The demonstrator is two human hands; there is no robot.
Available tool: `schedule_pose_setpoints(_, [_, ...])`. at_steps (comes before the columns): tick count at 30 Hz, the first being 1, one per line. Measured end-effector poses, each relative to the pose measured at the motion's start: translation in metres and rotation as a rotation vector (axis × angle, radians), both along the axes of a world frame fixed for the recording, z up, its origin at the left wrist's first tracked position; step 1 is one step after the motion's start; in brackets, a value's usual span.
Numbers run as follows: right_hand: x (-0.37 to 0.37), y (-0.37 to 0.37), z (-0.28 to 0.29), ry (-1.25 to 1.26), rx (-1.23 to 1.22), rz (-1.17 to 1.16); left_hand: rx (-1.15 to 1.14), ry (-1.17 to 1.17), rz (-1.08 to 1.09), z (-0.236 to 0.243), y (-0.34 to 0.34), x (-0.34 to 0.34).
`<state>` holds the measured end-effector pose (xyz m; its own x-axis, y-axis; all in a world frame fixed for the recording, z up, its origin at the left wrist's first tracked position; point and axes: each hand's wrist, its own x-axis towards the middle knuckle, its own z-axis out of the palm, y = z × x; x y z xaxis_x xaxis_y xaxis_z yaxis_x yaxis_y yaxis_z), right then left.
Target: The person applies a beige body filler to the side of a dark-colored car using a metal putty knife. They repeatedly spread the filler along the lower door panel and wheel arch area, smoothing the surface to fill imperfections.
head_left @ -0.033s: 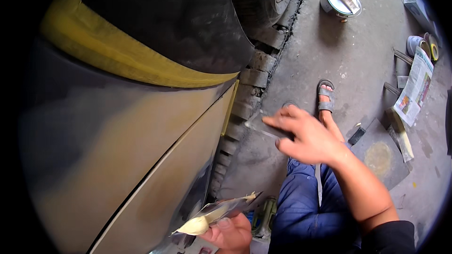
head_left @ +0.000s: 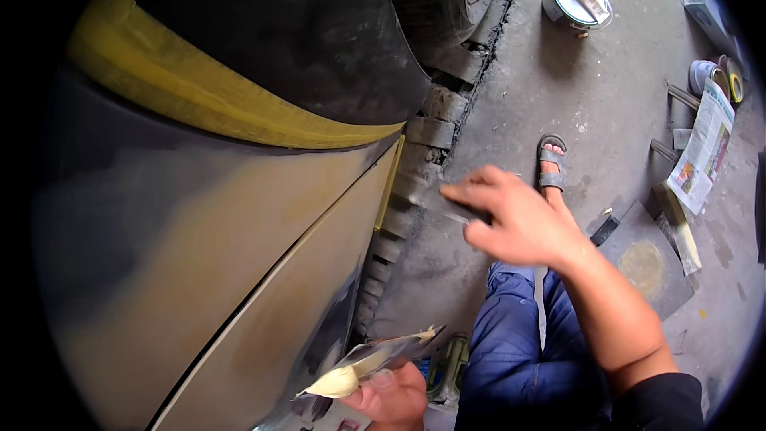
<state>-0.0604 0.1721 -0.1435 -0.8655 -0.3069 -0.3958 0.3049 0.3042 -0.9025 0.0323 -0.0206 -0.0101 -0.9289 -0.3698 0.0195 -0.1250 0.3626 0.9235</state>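
Note:
In my left hand [head_left: 391,397], low in the view, is a dark flat putty board [head_left: 399,345] gripped at its edge. A mound of cream body filler [head_left: 335,383] sits on the board, with more smeared along it. My right hand [head_left: 519,219] holds a thin, flat putty spreader [head_left: 439,201] between fingers and thumb, above the floor and apart from the car. Motion blurs the spreader. To the left stands a dark car body panel [head_left: 175,287] with tan, sanded-looking patches and a diagonal seam. A yellow curved strip [head_left: 239,116] runs along its wheel arch.
A wheel [head_left: 467,0] is at the top. Beyond my sandalled foot [head_left: 551,161] stands a lidded paint bucket [head_left: 562,8] with a brush on top. At right are a newspaper-covered stool [head_left: 702,148], tape rolls [head_left: 714,76] and a dark flat sheet [head_left: 662,291] with a black-handled tool [head_left: 606,230].
My right hand and the spreader have shifted slightly left and up, toward the car. My left hand with the board has barely moved.

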Motion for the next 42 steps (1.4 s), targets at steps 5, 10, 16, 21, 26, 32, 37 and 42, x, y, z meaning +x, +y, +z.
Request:
schedule_pose_setpoints(5, [-0.054,-0.013,-0.013,-0.041,-0.019,0.114,0.066,-0.058,-0.01,0.004,-0.001,0.007])
schedule_pose_setpoints(10, [-0.073,-0.021,-0.008,-0.028,0.009,0.214,0.089,-0.102,-0.02,0.005,-0.004,0.006])
schedule_pose_setpoints(16, [-0.089,-0.022,0.004,-0.011,0.027,0.312,0.124,-0.075,0.003,0.003,-0.005,0.009])
schedule_pose_setpoints(21, [-0.096,-0.023,0.02,0.013,0.022,0.351,0.162,-0.086,0.027,0.005,-0.007,0.011])
schedule_pose_setpoints(26, [-0.107,-0.019,0.048,0.016,0.014,0.46,0.135,-0.103,0.041,0.008,-0.006,0.011])
schedule_pose_setpoints(32, [-0.113,-0.013,0.066,0.1,0.019,0.57,0.15,-0.09,0.049,0.009,0.004,0.005])
schedule_pose_setpoints(37, [-0.098,0.007,0.076,0.006,-0.211,0.404,0.113,-0.062,0.03,0.01,0.001,0.002])
schedule_pose_setpoints(42, [-0.035,0.032,0.062,0.06,-0.728,0.196,0.17,-0.08,0.047,0.013,0.011,-0.015])
